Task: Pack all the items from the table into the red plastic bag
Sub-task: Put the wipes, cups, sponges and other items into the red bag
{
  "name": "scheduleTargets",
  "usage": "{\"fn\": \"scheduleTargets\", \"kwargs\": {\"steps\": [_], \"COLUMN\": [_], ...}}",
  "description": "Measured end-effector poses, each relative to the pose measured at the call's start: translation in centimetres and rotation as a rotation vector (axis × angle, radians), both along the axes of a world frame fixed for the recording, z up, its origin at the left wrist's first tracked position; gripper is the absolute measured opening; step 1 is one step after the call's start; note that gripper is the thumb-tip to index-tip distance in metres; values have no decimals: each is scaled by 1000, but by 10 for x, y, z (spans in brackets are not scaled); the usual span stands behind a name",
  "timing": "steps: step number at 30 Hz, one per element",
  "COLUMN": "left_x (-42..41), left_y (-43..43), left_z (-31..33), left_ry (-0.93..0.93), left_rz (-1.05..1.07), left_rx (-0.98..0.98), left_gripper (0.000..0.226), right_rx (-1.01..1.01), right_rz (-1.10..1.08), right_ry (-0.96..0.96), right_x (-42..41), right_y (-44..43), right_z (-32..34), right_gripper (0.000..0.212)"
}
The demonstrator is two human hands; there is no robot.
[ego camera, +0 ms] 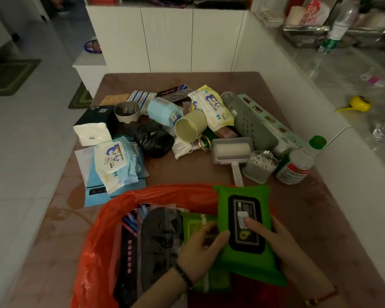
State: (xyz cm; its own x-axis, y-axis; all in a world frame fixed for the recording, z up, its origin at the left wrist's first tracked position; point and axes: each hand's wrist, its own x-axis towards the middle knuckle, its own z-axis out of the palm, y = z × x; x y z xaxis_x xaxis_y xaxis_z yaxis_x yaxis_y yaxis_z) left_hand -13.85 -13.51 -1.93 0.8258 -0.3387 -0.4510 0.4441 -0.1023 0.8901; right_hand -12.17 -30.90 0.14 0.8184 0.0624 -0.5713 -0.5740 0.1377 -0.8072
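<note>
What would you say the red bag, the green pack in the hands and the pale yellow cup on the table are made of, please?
The red bag looks like thin glossy plastic film: it crinkles and glows translucent. The green pack seems to be soft plastic wrap with a rigid black lid. The pale yellow cup is probably matte hard plastic, smooth and even-walled.

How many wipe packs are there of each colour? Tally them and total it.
Green: 2, the held green pack and a second green pack in the red bag
Yellow: 1, the yellow pack
Blue: 1, the blue pack
Total: 4
</note>
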Motion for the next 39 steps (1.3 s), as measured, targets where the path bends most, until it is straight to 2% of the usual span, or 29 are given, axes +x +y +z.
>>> {"fn": "scheduleTargets", "kwargs": {"steps": [1, 2, 3, 6, 8, 11, 13, 14, 16, 17, 20, 24, 26, 28, 30, 33, 35, 39], "left_x": [-3, -5, -7, -14, -17, -20, -22, -23, -24, -24, -23, -21, -18, -13, -5, 5, 7, 6], "left_y": [-2, -2, -2, -3, 0, 3, 4, 4, 4, 5, 5, -1, -6, -16, -28, -45, -51, -53], "left_z": [-1, -1, -2, -8, -10, -14, -17, -19, -20, -22, -22, -13, -13, -15, -17, -24, -29, -28], "left_ry": [-49, -131, -223, -439, -492, -579, -609, -616, -645, -660, -630, -555, -607, -683, -759, -803, -780, -734], "left_rz": [-23, -57, -125, -351, -442, -541, -586, -604, -614, -610, -634, -533, -533, -595, -675, -819, -901, -945], "left_rx": [71, 171, 276, 541, 661, 745, 784, 806, 826, 825, 834, 745, 742, 758, 781, 895, 971, 1020], "left_gripper": [28, 19, 24, 92, 107, 104, 102, 101, 100, 100, 99, 97, 89, 80, 79, 86, 87, 86], "right_rx": [-3, -8, -9, -31, -67, -124, -176, -217, -329, -418, -613, -550, -448, -473, -652, -1023, -1206, -1399], "right_rz": [-11, -22, -37, -77, -111, -163, -158, -137, -83, -46, 53, 161, 133, 141, 192, 272, 260, 265], "right_ry": [26, 48, 63, 93, 83, 67, 10, -16, -59, -101, -194, -152, -78, -75, -130, -232, -250, -286], "right_x": [-6, -12, -17, -28, -31, -33, -32, -32, -30, -30, -28, -25, -24, -23, -23, -24, -25, -21], "right_y": [-3, -7, -9, -12, -13, -18, -26, -28, -30, -30, -21, -6, -5, -9, -19, -32, -40, -42], "right_z": [-5, -10, -14, -25, -29, -30, -29, -26, -19, -18, -17, -24, -24, -25, -34, -49, -56, -61], "right_gripper": [94, 88, 80, 65, 73, 107, 115, 107, 75, 65, 66, 56, 38, 27, 24, 30, 43, 71]}}
